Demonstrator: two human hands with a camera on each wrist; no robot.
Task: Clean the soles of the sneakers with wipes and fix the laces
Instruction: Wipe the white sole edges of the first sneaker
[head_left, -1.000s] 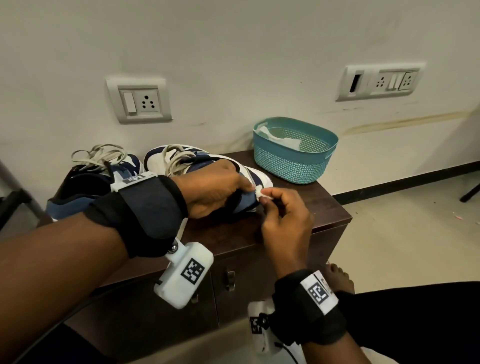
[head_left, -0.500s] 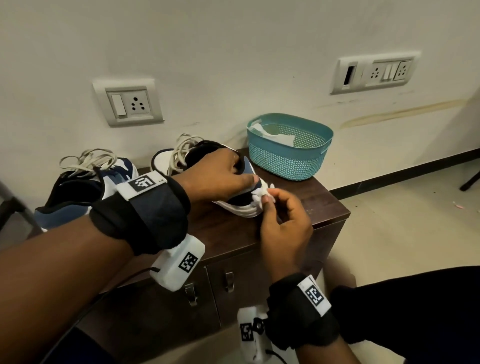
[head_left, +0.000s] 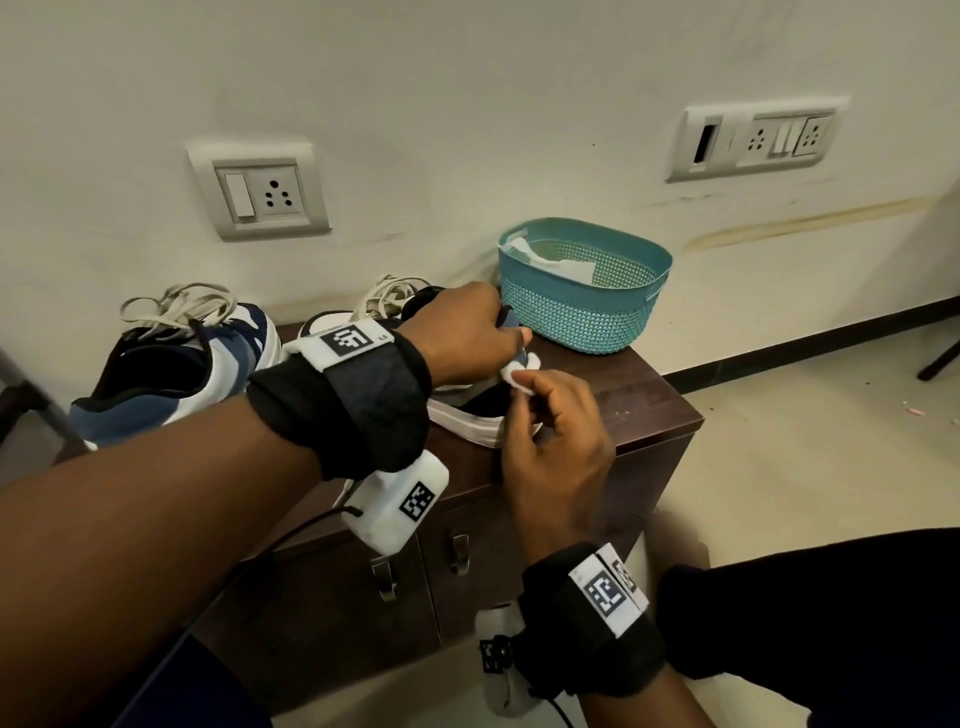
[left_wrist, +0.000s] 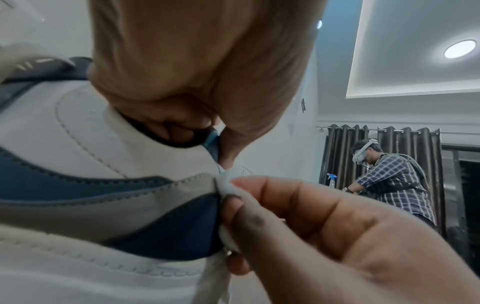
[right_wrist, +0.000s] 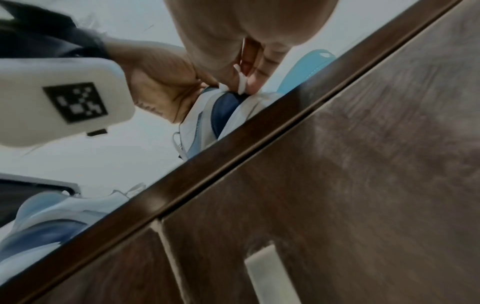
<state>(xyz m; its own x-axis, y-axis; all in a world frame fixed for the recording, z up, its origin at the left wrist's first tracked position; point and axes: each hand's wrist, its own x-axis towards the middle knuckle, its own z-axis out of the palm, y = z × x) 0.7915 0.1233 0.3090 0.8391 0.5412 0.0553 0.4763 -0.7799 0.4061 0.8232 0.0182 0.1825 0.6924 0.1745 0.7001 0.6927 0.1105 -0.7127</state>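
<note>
Two sneakers sit on the dark wood tabletop (head_left: 644, 400): from my head view, the left sneaker (head_left: 171, 364) rests at nine o'clock with loose pale laces (head_left: 176, 306) piled on top, untouched. The right sneaker (head_left: 467, 410) lies tilted at the centre, its white sole edge facing me. My left hand (head_left: 462, 332) grasps it from above, fingers curled over the collar; the left wrist view shows them hooked into the opening. My right hand (head_left: 556, 441) pinches one small white wipe (head_left: 514, 376) between thumb and fingertips and presses it against the sneaker's blue and grey heel panel, just above the sole.

One teal perforated basket (head_left: 582, 306) stands at one o'clock, close to the held sneaker, with one white sheet (head_left: 550, 262) inside. Two black wrist straps carry square coded tags; the left tag (head_left: 348, 338) shows "L5" beside its pattern, though I read it only faintly.

Two switch plates are set in the cream wall, one socket panel (head_left: 260, 192) at eleven o'clock, a wider panel (head_left: 758, 137) at two o'clock. Below the top, the cabinet front has two metal handles (head_left: 384, 579). Pale floor tiles (head_left: 810, 426) and a dark skirting run at three o'clock. Another person (left_wrist: 392, 179) in a checked shirt stands before dark curtains in the left wrist view.
</note>
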